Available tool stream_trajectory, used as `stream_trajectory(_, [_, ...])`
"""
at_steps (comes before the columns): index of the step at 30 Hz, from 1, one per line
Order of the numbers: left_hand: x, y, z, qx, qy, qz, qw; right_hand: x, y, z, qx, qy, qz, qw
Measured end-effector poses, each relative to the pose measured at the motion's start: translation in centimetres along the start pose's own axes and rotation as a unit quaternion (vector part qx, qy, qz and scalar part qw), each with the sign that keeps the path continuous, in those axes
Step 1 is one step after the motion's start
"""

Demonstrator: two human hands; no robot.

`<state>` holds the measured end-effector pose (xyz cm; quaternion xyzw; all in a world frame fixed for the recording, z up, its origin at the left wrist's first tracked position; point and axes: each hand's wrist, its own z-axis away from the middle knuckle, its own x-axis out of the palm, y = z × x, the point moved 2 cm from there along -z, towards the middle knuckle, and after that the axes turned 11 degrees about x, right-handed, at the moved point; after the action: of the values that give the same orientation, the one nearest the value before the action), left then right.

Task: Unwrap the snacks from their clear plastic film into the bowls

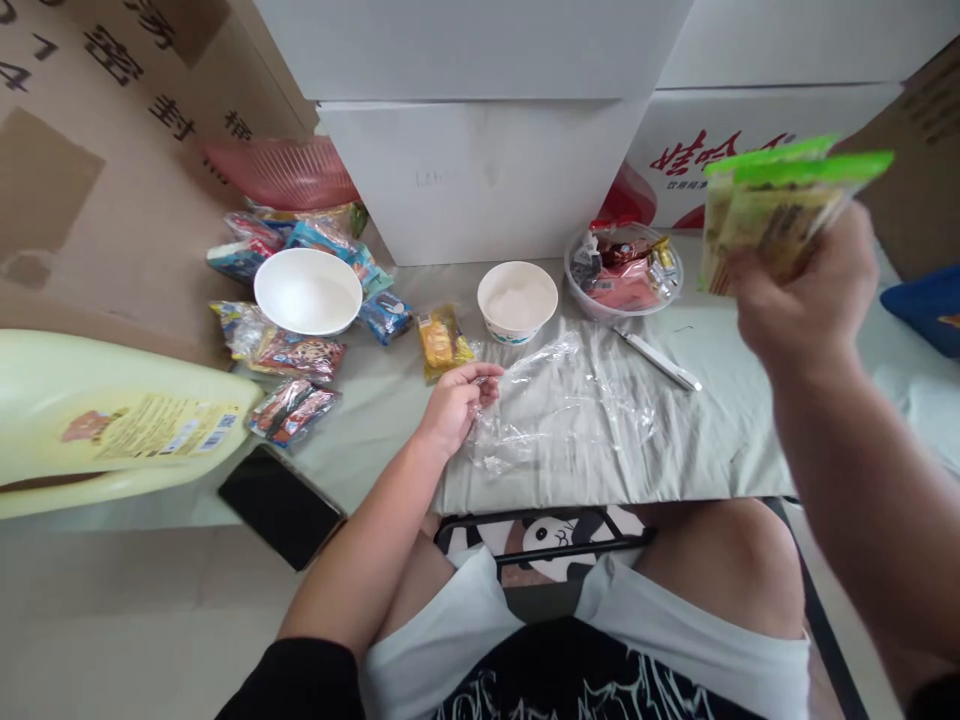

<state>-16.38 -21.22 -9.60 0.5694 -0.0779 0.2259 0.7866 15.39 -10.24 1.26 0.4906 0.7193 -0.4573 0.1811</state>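
Note:
My left hand (459, 408) rests over the table's front half, thumb and fingers pinched on the edge of a clear plastic bag (559, 410) that lies flat and crumpled on the cloth. Raised at the right, my right hand (817, 285) grips green-topped snack packets (780, 215), at least two, fanned one over another. Just beyond my left hand lies a yellow snack packet (442, 340). A white paper bowl (517, 300) stands behind the bag. To its right, a clear round tub (624, 275) holds several wrapped snacks, and a white-handled utility knife (660, 360) lies in front of it.
At the left, a white bowl (307, 290) sits among several snack packets (296, 355), with a pink ribbed basin (285, 172) behind. A pale yellow jug (120, 420) and a black phone (281, 505) are nearer me. White boxes (487, 180) stand along the back.

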Motion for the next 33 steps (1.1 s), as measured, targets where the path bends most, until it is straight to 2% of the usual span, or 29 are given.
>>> stream_trajectory(1, [0.0, 0.0, 0.1, 0.001, -0.004, -0.003, 1.0, -0.3, -0.4, -1.5, -0.012, 0.009, 0.054, 0.998])
stream_trajectory(3, [0.0, 0.1, 0.2, 0.003, -0.008, -0.009, 1.0, -0.4, -1.8, -3.6, -0.062, -0.024, 0.141, 0.988])
stream_trajectory(7, [0.2, 0.1, 0.0, 0.01, -0.003, -0.006, 1.0, 1.1, -3.9, -5.1, -0.215, -0.172, 0.25, 0.928])
stream_trajectory(12, [0.4, -0.1, -0.2, 0.017, -0.016, -0.021, 0.999, 3.1, -2.9, -6.4, -0.209, -0.31, 0.28, 0.884])
stream_trajectory(19, [0.6, -0.3, -0.2, 0.007, -0.011, 0.0, 1.0, 2.9, -4.5, -6.7, -0.252, -0.314, 0.376, 0.835])
stream_trajectory(22, [0.6, -0.2, 0.0, 0.004, -0.009, 0.004, 1.0, 3.8, -4.3, -6.5, -0.244, -0.331, 0.368, 0.834])
stream_trajectory(28, [0.6, 0.1, 0.2, 0.006, -0.003, 0.0, 1.0, 5.2, -3.0, -4.9, -0.174, -0.437, 0.257, 0.844])
stream_trajectory(30, [0.6, 0.2, 0.2, 0.005, -0.006, -0.001, 1.0, 5.1, -2.9, -4.8, -0.154, -0.42, 0.198, 0.872])
stream_trajectory(33, [0.7, 0.2, 0.3, 0.001, -0.005, -0.001, 1.0, 5.2, -2.6, -4.9, -0.13, -0.338, 0.162, 0.918])
